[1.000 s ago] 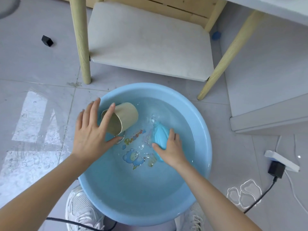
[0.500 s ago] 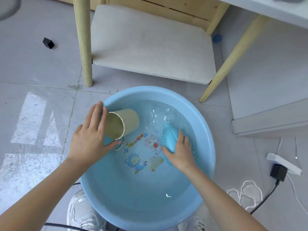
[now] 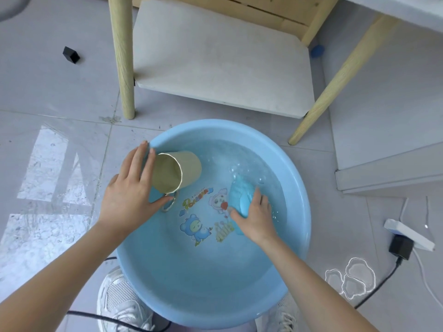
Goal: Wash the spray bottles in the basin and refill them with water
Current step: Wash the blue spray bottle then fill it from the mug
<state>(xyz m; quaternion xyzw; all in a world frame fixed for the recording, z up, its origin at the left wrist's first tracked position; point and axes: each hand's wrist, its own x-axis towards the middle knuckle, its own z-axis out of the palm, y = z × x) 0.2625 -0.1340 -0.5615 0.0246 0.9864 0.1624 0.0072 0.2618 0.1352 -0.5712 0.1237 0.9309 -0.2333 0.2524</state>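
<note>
Tiled floor (image 3: 60, 97): 1 basin (image 3: 297, 212), 2 bottles (image 3: 242, 197).

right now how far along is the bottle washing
Done: the round light-blue plastic basin holds water. In hand: the right hand holds a small blue bottle under water beside bubbles; the left hand tips an open beige cylindrical container at the rim. Left: no bottle shows as capped or set aside.

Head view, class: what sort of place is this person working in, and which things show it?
Probably a room at home, with the washing done on the floor: a tiled floor, a wooden stool behind the basin, and a power strip with a plugged-in charger.
</note>
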